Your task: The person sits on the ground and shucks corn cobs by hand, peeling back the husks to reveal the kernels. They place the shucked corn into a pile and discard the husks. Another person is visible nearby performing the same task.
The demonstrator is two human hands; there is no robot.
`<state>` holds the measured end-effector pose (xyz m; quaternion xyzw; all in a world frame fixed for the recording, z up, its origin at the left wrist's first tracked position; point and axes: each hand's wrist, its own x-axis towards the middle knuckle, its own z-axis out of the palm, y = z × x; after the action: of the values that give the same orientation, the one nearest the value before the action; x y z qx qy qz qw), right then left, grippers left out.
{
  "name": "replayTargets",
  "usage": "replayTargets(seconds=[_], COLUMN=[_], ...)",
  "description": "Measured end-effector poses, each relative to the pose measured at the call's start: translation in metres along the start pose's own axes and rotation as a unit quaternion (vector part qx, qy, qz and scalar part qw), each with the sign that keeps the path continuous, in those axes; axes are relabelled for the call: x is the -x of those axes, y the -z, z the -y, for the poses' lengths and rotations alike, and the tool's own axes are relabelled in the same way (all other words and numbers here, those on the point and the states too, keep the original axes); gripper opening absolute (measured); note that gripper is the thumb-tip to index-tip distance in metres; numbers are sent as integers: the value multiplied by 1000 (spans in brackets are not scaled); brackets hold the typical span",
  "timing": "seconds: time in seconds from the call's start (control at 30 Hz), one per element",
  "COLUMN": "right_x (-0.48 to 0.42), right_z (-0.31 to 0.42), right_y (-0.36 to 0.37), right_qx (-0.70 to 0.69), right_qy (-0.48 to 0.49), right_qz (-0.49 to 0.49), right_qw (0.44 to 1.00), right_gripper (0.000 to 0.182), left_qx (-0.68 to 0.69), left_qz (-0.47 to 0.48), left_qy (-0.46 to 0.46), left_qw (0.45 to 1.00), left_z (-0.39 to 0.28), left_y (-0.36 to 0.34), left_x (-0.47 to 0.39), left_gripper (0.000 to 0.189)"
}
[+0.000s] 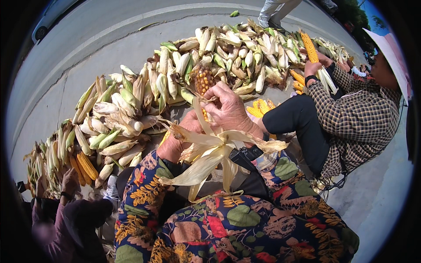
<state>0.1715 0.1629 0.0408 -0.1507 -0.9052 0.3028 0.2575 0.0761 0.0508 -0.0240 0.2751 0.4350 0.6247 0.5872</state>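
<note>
My two hands meet in front of my chest around one ear of corn (203,79), which has patchy, sparse yellow and reddish kernels and points away from me. My right hand (228,107) grips it near the middle, thumb and forefinger pinching a strip of dry husk. Lower and to the left, my left hand (189,126) is closed around its base, partly hidden by husk. Peeled pale husk leaves (210,154) splay out over my wrists and lap. Just past the ear lies a long heap of unhusked corn (171,72).
On my right, a person in a checked shirt (358,121) holds a husked ear (309,46). Husked yellow ears (261,107) lie between us. Another person's hand (69,180) is at lower left, beside more husked ears (86,167). Someone's legs (276,13) stand beyond the heap; a car (49,19) is far left.
</note>
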Motion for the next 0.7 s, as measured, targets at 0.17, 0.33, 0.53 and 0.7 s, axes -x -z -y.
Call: replayTargets(seconds=[0.17,0.33,0.53,0.7], right_x=[4,2,10,25], right_z=[-12,-12,13,21], right_y=[-4,-11,10,3], right_qx=[-259,-463,-499,-556], right_qy=[-57,-100,-149,-160], right_qz=[-32,-24,143,273], right_qw=[964,880,842,769], right_gripper=[5,10,17,17], left_qx=[138,318,350,365], left_qz=[42,1,-13,-152], left_qy=[-14,-13,27,-47], left_qw=[989,948,936,918], left_z=[-2,-10,-13,-37], left_y=[1,-8,0,29], left_x=[4,1,2,-1], left_gripper=[51,38,37,36])
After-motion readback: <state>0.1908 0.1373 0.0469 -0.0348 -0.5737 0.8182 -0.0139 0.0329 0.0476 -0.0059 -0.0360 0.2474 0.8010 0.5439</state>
